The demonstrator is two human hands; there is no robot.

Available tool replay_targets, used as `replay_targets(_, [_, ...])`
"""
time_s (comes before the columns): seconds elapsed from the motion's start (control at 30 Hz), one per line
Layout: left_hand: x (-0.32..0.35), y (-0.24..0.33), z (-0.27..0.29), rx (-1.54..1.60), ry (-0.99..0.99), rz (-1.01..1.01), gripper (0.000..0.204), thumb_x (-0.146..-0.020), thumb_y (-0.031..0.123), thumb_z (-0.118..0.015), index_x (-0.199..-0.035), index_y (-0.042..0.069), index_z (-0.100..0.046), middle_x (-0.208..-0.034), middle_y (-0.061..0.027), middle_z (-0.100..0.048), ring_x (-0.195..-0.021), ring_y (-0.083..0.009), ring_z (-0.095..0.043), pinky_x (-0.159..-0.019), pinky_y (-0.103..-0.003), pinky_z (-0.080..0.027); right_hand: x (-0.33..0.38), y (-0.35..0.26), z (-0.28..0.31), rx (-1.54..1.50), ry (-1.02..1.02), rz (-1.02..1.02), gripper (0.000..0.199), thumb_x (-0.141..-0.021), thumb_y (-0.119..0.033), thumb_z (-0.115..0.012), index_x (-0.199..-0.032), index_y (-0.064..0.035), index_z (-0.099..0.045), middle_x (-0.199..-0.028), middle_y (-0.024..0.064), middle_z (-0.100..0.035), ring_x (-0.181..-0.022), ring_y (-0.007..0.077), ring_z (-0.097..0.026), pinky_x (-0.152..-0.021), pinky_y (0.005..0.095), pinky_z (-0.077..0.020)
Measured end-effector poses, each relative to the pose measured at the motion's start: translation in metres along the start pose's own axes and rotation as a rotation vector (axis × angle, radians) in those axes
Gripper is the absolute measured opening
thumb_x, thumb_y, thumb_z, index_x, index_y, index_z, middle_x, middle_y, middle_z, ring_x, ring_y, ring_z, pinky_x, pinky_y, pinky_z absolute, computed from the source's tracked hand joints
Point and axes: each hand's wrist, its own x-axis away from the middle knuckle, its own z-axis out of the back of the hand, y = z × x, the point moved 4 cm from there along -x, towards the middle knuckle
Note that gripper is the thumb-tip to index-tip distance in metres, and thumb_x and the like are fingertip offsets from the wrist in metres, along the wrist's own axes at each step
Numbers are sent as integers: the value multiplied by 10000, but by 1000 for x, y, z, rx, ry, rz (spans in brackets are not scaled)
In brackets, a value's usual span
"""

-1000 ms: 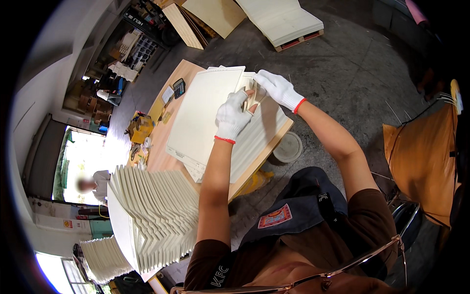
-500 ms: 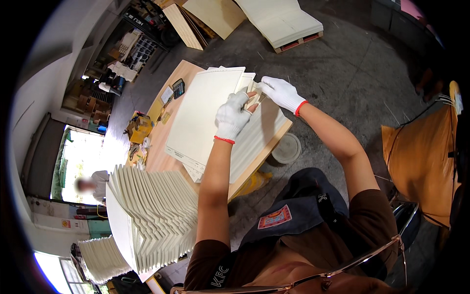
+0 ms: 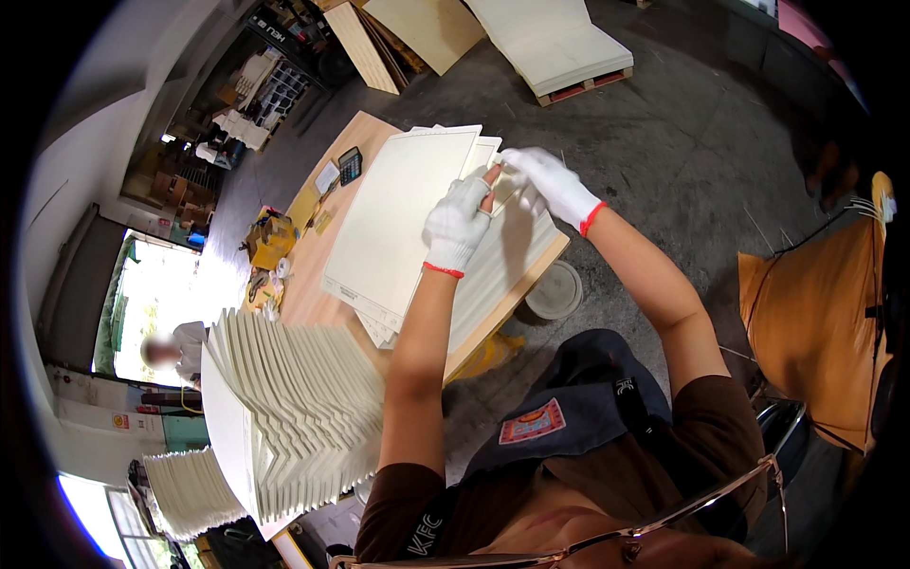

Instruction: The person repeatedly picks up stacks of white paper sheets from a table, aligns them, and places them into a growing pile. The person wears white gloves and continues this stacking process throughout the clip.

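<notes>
Large off-white printed sheets [image 3: 403, 213] lie in a slightly fanned pile on a wooden table [image 3: 349, 142]. My left hand [image 3: 459, 224], in a white knitted glove with bare fingertips, is over the right side of the pile with its fingers drawn together. Opposite it, at the sheets' far right corner, my gloved right hand [image 3: 554, 188] bends its fingers down, slightly blurred. The fingertips of both hands nearly meet there. Whatever lies between them is hidden by the gloves. Under my hands, grey-white layered sheets [image 3: 479, 299] reach toward the table's right edge.
A tall stack of wavy off-white sheets [image 3: 294, 408] stands at the near left. A calculator [image 3: 351, 166] and a yellow box [image 3: 273, 242] sit along the table's left side. Beside the right edge is a round lidded bucket [image 3: 555, 290]. Boards on a pallet [image 3: 569, 57] lie beyond.
The fingers of my left hand have drawn closer together. My right hand has turned its fingers downward and stays by the corner. The whole view has shifted slightly.
</notes>
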Motion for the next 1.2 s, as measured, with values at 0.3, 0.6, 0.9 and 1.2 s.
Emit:
replay_targets(0.3, [130, -17, -5, 604, 521, 301, 129, -933, 82, -617, -1035, 2, -623, -991, -94, -671, -938, -164, -621, -818, -301, -493, 18, 12, -79, -215, -276, -247, 236, -933, -286, -596, -988, -56, -589, -758, 72, -615, -478, 92, -432, -403, 240, -324])
replay_targets(0.6, [240, -21, -9, 2205, 729, 1090, 585, -1001, 465, -379, -1394, 36, -433, -1435, -183, -475, -1324, -361, -463, -1092, -525, -405, 47, 4, -21, -146, -254, -262, 203, -945, -203, -605, -1045, -27, -614, -597, -84, -426, -419, 1, -319, -346, 180, -204])
replay_targets(0.9, [263, 31, 38, 1571, 565, 1061, 506, -868, 49, -641, -1333, -27, -456, -1221, -123, -594, -1111, -225, -595, -947, -350, -497, 83, -20, 44, 157, -343, -231, 326, -914, -272, -605, -1059, 20, -600, -558, 24, -541, -297, 85, -354, -267, 259, -226])
replay_targets(1.2, [338, 52, 225, 745, 1225, 703, 363, -900, 25, -622, -1246, -11, -517, -1159, -103, -583, -1029, -186, -588, -887, -347, -514, 72, -117, -206, -137, -682, 36, 341, -941, -282, -595, -1174, -33, -590, -979, 57, -622, -664, 119, -594, -561, 291, -490])
